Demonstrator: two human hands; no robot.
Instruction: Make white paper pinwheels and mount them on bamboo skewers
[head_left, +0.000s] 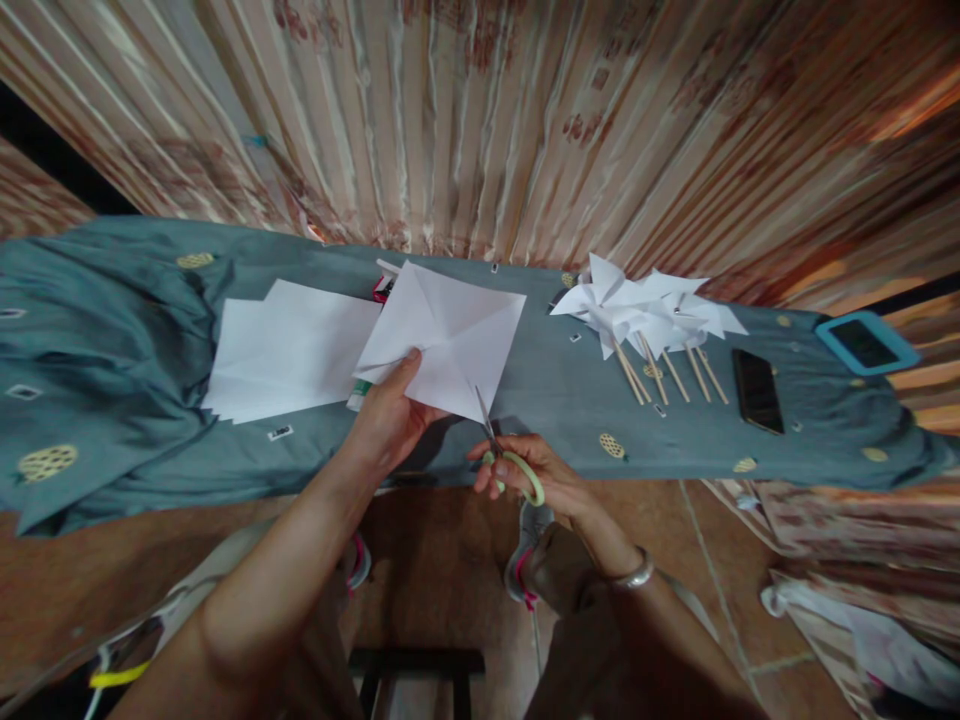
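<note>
My left hand (394,415) grips a square sheet of white paper (457,325) by its near-left edge, thumb on top. Crease lines cross the sheet from corner to corner. In my right hand (540,470) is a pair of scissors (531,480) with pale green handles. Their blades lie at the sheet's near corner, one over the paper. Left of the held sheet, a stack of white paper (292,350) rests on the cloth. Partly hidden behind and under the sheet are a small red item (383,287) and a green-and-white item (358,393).
Several white paper pinwheels (652,310) on wooden sticks lie to the right on the grey-green cloth (540,400). Beyond them are a black phone (757,390) and a blue-framed tablet (868,342). A pleated curtain (480,130) hangs behind. A dark stool (416,662) stands below.
</note>
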